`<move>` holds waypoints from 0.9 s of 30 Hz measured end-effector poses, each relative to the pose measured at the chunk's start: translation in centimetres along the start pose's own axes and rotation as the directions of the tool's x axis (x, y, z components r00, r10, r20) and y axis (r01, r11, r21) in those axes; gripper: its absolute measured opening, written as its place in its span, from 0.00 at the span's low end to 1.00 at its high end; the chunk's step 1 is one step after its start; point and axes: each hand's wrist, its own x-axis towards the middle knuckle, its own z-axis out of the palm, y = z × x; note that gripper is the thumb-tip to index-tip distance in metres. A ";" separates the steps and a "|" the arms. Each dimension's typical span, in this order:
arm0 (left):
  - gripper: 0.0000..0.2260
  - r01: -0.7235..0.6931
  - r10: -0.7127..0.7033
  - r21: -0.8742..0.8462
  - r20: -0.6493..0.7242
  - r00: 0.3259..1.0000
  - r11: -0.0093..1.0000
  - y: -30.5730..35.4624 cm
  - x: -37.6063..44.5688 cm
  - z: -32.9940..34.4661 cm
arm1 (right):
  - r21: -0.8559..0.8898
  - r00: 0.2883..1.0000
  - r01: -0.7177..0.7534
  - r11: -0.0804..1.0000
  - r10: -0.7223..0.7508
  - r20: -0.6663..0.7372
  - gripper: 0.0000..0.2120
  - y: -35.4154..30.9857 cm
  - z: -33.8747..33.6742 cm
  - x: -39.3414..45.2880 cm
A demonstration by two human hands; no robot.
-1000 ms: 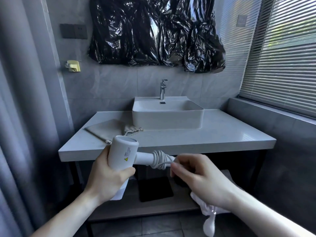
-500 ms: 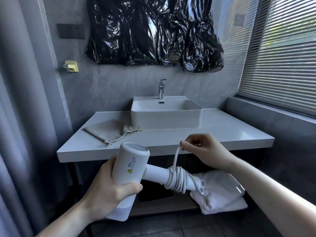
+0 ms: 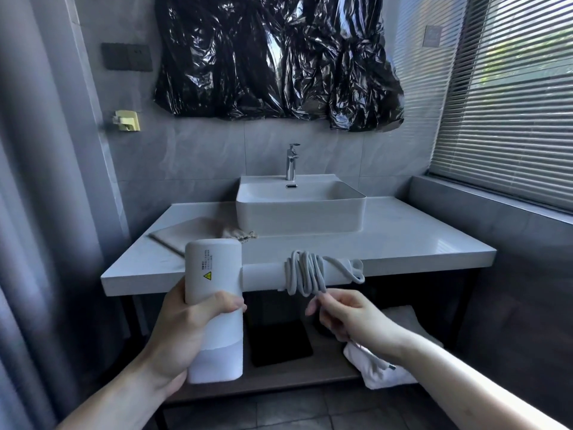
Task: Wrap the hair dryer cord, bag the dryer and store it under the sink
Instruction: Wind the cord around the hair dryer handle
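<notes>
The hair dryer (image 3: pixel 214 293) is gripped by the left hand (image 3: pixel 186 330) before the surface (image 3: pixel 403 243) edge; its cord (image 3: pixel 305 271), coiled round the handle, is seemingly pinched by the right hand (image 3: pixel 350 318) in open air.

The white hair dryer (image 3: pixel 214 274) bears a yellow triangular warning sign on its barrel. Above the sign stand several lines of small print, too fine to read. No other markings are legible.
</notes>
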 end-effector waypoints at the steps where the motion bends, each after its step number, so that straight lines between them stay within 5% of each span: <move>1: 0.23 -0.011 0.010 -0.005 -0.027 1.000 1.000 -0.1 0.2 0.0 | -0.033 1.000 -0.007 0.999 0.007 0.006 0.20 0.2 0.4 -0.1; 8: 0.29 -0.058 0.064 0.050 -0.138 0.988 0.997 -0.7 1.3 -0.3 | -0.414 0.999 0.029 0.910 -0.016 0.036 0.14 0.2 2.0 -2.5; 13: 0.20 -0.069 0.088 0.101 -0.200 0.976 0.993 -1.3 1.9 -0.5 | -0.527 0.997 0.078 0.846 -0.058 0.054 0.12 -1.4 2.8 -4.4; 19: 0.21 -0.062 0.109 0.210 -0.219 0.970 0.976 -2.9 2.3 -1.0 | -0.664 0.985 0.161 0.730 -0.165 0.057 0.13 -3.2 3.4 -5.7; 27: 0.18 -0.155 0.215 0.409 -0.105 0.971 0.899 -3.7 1.6 -1.2 | -0.753 0.943 0.193 0.629 -0.332 -0.036 0.14 -6.8 2.5 -5.5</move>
